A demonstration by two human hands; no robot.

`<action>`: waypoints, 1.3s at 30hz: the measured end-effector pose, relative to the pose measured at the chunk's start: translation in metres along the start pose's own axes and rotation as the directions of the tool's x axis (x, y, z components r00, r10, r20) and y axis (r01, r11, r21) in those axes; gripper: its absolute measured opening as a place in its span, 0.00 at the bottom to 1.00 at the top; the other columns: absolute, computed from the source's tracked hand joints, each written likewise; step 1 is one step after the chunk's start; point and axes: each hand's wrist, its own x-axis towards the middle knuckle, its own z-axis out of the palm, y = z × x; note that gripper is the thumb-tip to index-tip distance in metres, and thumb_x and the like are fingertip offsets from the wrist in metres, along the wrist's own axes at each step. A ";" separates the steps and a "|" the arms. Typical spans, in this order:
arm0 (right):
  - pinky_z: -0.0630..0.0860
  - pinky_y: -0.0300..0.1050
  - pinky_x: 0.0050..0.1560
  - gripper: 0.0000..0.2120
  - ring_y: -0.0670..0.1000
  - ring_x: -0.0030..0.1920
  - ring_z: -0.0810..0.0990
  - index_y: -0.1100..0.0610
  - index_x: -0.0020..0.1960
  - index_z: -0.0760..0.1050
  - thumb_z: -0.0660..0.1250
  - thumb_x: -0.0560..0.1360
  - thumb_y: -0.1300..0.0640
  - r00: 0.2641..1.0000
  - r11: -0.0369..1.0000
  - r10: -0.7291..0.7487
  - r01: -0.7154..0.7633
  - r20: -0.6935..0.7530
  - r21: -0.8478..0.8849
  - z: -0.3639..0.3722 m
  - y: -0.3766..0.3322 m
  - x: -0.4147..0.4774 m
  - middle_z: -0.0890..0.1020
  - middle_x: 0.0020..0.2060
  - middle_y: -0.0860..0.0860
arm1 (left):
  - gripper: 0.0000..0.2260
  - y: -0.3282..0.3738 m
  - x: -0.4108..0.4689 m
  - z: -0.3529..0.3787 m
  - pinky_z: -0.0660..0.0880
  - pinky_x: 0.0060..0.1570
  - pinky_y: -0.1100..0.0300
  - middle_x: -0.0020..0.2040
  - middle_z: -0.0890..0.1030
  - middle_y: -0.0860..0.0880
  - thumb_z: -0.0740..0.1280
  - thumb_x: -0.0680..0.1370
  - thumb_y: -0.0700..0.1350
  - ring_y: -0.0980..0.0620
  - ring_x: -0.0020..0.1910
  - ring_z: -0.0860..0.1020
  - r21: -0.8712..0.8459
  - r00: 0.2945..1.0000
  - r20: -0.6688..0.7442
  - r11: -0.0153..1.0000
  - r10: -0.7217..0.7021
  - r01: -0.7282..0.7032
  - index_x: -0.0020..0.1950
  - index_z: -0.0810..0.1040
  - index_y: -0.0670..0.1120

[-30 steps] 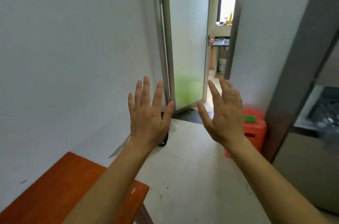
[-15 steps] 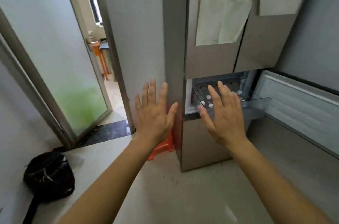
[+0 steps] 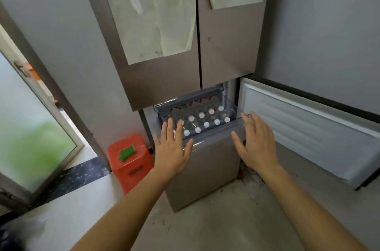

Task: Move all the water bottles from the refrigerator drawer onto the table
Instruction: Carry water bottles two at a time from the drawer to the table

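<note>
Both hands are hovering spread flat, holding nothing: the left hand [image 3: 171, 152] over the drawer's [image 3: 218, 130] front left corner, the right hand [image 3: 257, 145] at its front right corner. The bottles [image 3: 206, 124] are standing upright in rows inside, caps up. They are probably full, so heavyish, stiff and perhaps cold-slick; gripping just under a cap looks best.

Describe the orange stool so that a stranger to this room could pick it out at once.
Find the tall refrigerator with papers on its doors. On the floor at its lower left stands the orange stool. Nothing else there is bright orange, and a green object lies on top.
</note>
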 end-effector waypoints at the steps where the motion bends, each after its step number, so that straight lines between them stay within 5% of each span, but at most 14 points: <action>1: 0.56 0.57 0.77 0.33 0.59 0.77 0.59 0.56 0.80 0.57 0.55 0.81 0.40 0.999 1.000 -0.002 0.001 0.034 0.013 0.006 0.012 0.014 0.59 0.78 0.59 | 0.33 0.005 0.010 0.009 0.44 0.77 0.40 0.81 0.38 0.47 0.42 0.80 0.66 0.47 0.79 0.36 0.002 0.999 0.033 1.000 -0.024 0.024 0.81 0.39 0.52; 17: 0.68 0.55 0.69 0.32 0.59 0.72 0.68 0.55 0.79 0.58 0.61 0.80 0.42 0.927 0.995 -0.096 0.087 0.361 0.040 0.137 0.075 0.174 0.67 0.74 0.58 | 0.32 0.007 0.153 0.118 0.49 0.76 0.41 0.82 0.44 0.43 0.49 0.82 0.63 0.43 0.80 0.45 -0.023 0.971 0.200 0.990 -0.129 0.136 0.82 0.46 0.49; 23: 0.75 0.53 0.59 0.28 0.61 0.66 0.72 0.56 0.75 0.64 0.63 0.79 0.44 0.879 0.999 -0.034 0.039 0.475 -0.002 0.182 0.098 0.234 0.72 0.68 0.59 | 0.33 0.004 0.222 0.163 0.61 0.72 0.41 0.80 0.50 0.41 0.55 0.82 0.61 0.39 0.78 0.54 -0.065 0.958 0.275 0.992 -0.086 0.108 0.81 0.48 0.48; 32: 0.72 0.56 0.65 0.29 0.63 0.67 0.73 0.57 0.76 0.64 0.66 0.79 0.50 0.776 0.990 0.033 -0.110 0.630 0.084 0.241 0.121 0.285 0.72 0.69 0.61 | 0.34 -0.008 0.285 0.195 0.67 0.68 0.46 0.78 0.58 0.40 0.64 0.80 0.53 0.37 0.74 0.61 -0.250 0.874 0.442 0.908 -0.201 0.335 0.81 0.51 0.51; 39: 0.76 0.56 0.60 0.29 0.62 0.66 0.74 0.47 0.77 0.63 0.66 0.78 0.49 0.675 0.989 -0.112 0.003 0.729 0.149 0.286 0.136 0.318 0.72 0.70 0.58 | 0.29 0.000 0.299 0.215 0.70 0.65 0.45 0.76 0.64 0.40 0.64 0.80 0.53 0.36 0.71 0.64 -0.236 0.851 0.436 0.875 -0.294 0.423 0.79 0.57 0.53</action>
